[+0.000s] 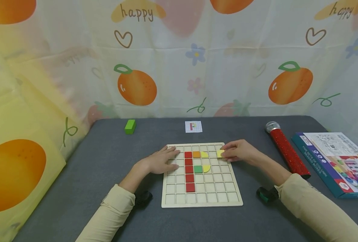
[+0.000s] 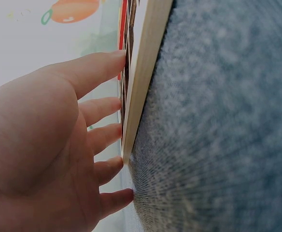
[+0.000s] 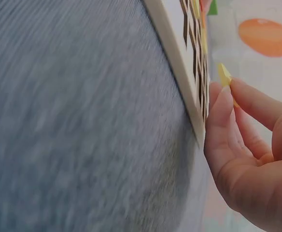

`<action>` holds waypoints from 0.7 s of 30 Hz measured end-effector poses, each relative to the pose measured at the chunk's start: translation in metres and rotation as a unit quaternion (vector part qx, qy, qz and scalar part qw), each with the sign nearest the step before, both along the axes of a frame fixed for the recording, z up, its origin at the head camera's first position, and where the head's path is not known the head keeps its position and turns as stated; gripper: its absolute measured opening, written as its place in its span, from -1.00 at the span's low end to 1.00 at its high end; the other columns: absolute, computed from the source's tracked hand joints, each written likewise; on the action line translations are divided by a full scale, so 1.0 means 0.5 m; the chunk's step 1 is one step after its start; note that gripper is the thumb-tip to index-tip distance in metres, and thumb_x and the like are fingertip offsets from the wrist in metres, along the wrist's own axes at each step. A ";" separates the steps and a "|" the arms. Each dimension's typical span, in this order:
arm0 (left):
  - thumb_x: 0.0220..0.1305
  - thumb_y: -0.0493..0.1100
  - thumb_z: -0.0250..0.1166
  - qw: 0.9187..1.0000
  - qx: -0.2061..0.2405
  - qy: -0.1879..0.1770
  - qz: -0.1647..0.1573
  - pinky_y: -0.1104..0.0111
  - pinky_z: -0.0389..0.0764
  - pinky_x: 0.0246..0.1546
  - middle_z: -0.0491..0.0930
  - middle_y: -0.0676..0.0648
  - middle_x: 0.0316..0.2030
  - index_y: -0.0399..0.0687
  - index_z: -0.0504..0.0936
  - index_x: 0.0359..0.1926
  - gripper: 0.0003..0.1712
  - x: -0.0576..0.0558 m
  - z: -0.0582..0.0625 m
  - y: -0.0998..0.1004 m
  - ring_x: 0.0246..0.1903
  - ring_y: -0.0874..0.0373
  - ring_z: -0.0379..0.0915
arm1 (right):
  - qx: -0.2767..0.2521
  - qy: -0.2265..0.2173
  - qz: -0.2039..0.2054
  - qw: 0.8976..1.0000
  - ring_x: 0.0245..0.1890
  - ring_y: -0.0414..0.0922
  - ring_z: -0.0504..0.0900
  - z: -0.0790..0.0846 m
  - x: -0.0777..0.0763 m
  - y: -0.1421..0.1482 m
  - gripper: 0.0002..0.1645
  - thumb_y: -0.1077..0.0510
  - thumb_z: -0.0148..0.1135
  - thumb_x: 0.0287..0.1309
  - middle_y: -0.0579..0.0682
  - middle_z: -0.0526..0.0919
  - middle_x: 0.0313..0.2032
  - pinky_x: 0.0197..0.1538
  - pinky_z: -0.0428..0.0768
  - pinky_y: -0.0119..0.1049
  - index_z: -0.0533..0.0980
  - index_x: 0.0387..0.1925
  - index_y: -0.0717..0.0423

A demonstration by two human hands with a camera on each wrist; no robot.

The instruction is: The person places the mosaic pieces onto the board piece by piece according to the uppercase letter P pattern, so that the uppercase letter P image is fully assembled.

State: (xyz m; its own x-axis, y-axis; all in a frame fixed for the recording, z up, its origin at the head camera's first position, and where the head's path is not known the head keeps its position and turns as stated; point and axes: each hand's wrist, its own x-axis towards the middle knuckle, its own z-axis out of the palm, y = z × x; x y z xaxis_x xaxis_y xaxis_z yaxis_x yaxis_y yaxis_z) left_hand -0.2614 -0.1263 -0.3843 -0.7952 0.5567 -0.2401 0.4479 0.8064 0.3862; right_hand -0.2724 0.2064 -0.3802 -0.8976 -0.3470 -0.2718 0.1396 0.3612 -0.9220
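Note:
A wooden grid board [image 1: 201,204] lies on the dark table. In its cells stands a column of red square tiles [image 1: 189,169], with an orange tile [image 1: 196,154] and a yellow tile [image 1: 204,154] beside the top one. Lower down sit a green tile [image 1: 198,169] and a yellow rounded tile [image 1: 206,168]. My left hand [image 1: 160,160] rests with spread fingers on the board's left edge. Over the upper right corner, my right hand [image 1: 240,153] pinches a yellow tile [image 3: 224,75] between thumb and fingers, tilted in the right wrist view.
Behind the board lie a small printed pattern card [image 1: 193,126] and, further left, a green block [image 1: 130,126]. To the right are a red glittery microphone [image 1: 289,151] and a flat colourful box [image 1: 336,161]. A printed curtain [image 1: 172,57] hangs behind the table.

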 end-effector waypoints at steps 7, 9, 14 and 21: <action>0.36 0.10 0.12 1.000 0.000 -0.005 0.004 -0.05 -0.08 0.32 -0.05 -0.12 0.46 -0.04 0.11 0.47 -0.23 0.000 0.002 0.000 0.43 -0.16 -0.32 | -0.007 -0.014 0.017 1.000 -0.39 -0.13 0.66 0.002 0.003 -0.034 -0.52 0.29 0.28 0.17 0.11 0.69 -0.30 -0.26 0.62 -0.30 0.44 0.09 0.44; 0.37 0.10 0.12 1.000 0.002 -0.005 0.002 -0.06 -0.07 0.32 -0.05 -0.13 0.46 -0.06 0.10 0.47 -0.23 0.001 0.002 0.000 0.43 -0.17 -0.32 | -0.006 -0.018 0.016 1.000 -0.39 -0.13 0.66 0.002 0.002 -0.041 -0.53 0.29 0.28 0.17 0.11 0.68 -0.31 -0.27 0.62 -0.31 0.45 0.09 0.42; 0.36 0.10 0.13 1.000 0.003 -0.004 0.003 -0.05 -0.07 0.32 -0.05 -0.13 0.46 -0.06 0.11 0.47 -0.23 0.003 0.004 0.001 0.43 -0.17 -0.31 | -0.007 -0.025 0.018 1.000 -0.39 -0.13 0.67 -0.001 0.002 -0.055 -0.55 0.30 0.28 0.17 0.13 0.69 -0.32 -0.30 0.62 -0.33 0.47 0.08 0.41; 0.36 0.10 0.13 1.000 0.007 -0.006 0.000 -0.04 -0.07 0.32 -0.04 -0.13 0.46 -0.06 0.11 0.46 -0.23 0.002 0.003 0.001 0.43 -0.16 -0.31 | 0.000 -0.036 0.014 0.999 -0.47 -0.15 0.66 -0.004 0.005 -0.075 -0.59 0.31 0.30 0.14 0.13 0.70 -0.33 -0.37 0.62 -0.37 0.51 0.03 0.40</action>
State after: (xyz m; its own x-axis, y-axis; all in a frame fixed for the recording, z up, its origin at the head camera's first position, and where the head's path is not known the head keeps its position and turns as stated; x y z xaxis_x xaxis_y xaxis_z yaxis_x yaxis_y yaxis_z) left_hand -0.2607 -0.1258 -0.3826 -0.7921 0.5602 -0.2423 0.4434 0.8009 0.4024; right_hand -0.2698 0.1687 -0.3821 -0.8654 -0.3723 -0.3352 0.1948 0.3664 -0.9098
